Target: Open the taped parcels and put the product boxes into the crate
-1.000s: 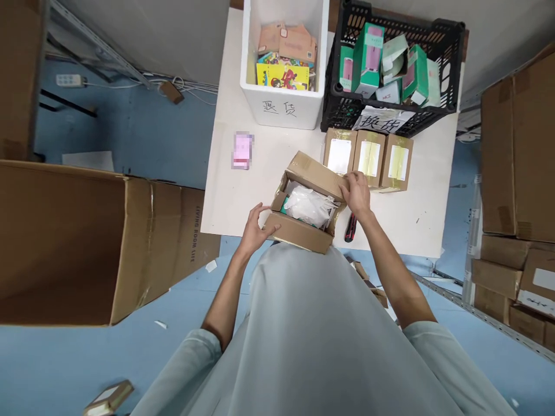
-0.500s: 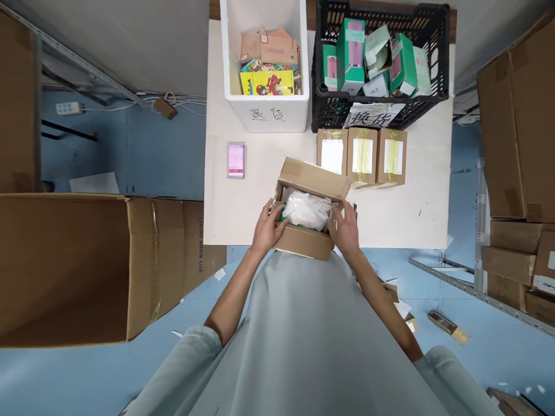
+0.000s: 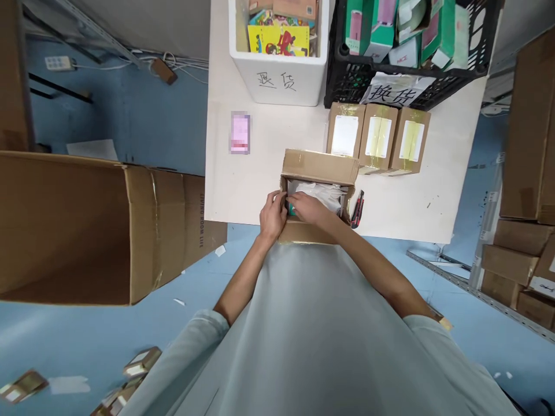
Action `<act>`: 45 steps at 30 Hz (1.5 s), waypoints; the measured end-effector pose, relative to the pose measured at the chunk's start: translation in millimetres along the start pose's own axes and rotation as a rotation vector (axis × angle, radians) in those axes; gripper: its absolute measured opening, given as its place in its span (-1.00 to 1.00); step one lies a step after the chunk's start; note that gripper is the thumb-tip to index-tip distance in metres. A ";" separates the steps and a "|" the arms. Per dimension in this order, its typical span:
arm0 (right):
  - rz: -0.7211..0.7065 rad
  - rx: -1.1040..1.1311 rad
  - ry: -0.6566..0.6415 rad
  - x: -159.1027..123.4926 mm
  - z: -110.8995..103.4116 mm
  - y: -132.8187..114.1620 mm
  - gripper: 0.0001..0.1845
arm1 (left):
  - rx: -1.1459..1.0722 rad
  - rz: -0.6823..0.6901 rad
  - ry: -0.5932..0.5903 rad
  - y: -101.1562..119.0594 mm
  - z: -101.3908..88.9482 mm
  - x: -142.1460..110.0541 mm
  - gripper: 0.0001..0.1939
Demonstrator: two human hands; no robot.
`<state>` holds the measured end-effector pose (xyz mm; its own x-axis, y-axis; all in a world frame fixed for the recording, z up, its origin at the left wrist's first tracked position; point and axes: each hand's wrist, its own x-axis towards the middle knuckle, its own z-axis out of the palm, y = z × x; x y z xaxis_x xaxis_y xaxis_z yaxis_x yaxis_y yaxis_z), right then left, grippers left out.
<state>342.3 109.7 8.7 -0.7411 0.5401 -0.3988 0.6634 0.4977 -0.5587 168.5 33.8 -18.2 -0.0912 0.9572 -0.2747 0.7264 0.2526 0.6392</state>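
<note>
An opened cardboard box (image 3: 321,167) rests at the table's front edge, flaps spread to front and back. White plastic wrapping (image 3: 327,193) fills much of it, and a bit of something green shows at its left end. My left hand (image 3: 273,216) is closed on the box's left wall. Reaching across the opening, my right hand (image 3: 307,208) has its fingers bent down inside the left end, close to my left fingertips; what they pinch is hidden. A red and black box cutter (image 3: 358,209) lies just right of the box.
Three taped cartons (image 3: 378,138) stand behind. Farther back are a white foam bin (image 3: 280,78) with booklets and a black crate (image 3: 351,75) of green boxes. A pixelated pink item (image 3: 240,133) lies left. A large open carton (image 3: 167,225) stands left of the table.
My right hand has left the box's right side and moved left into it. The box has turned straighter, and the box cutter is now uncovered. The view has shifted.
</note>
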 end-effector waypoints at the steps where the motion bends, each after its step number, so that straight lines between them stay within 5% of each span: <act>1: 0.008 -0.024 -0.051 12.5 3.7 -1.2 -0.55 | -0.002 -0.003 0.001 -0.4 0.6 -0.2 -0.37; 5: 0.123 -0.173 -0.168 31.6 16.5 7.0 -0.53 | -0.033 -0.007 0.029 -2.4 5.0 -1.8 -0.37; 12: 0.210 -0.287 -0.195 1.0 15.9 33.6 -0.48 | -0.102 -0.010 0.021 -6.6 11.9 -2.5 -0.36; 18: 0.082 -0.278 -0.153 15.9 22.0 11.2 -0.44 | -0.117 0.008 -0.002 -10.9 12.6 -1.2 -0.35; 23: 0.112 -0.319 -0.184 39.5 28.3 -0.8 -0.40 | -0.113 0.018 0.017 -13.6 12.4 -2.7 -0.34; 30: 0.199 -0.312 -0.066 47.9 32.3 1.2 -0.38 | -0.126 0.045 -0.034 -16.1 7.4 -1.0 -0.33; 36: 0.218 -0.314 0.052 27.5 18.7 -6.5 -0.43 | -0.108 0.115 -0.099 -25.9 -1.5 5.1 -0.30; 45: 0.403 0.014 0.612 -61.8 -28.1 1.3 -0.19 | -0.217 0.310 -0.149 -27.8 -24.1 28.5 -0.21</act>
<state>391.8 96.0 53.0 -0.2470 0.9638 -0.1001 0.8680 0.1742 -0.4650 129.2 57.4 -26.5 0.2211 0.9657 -0.1364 0.5421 -0.0055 0.8403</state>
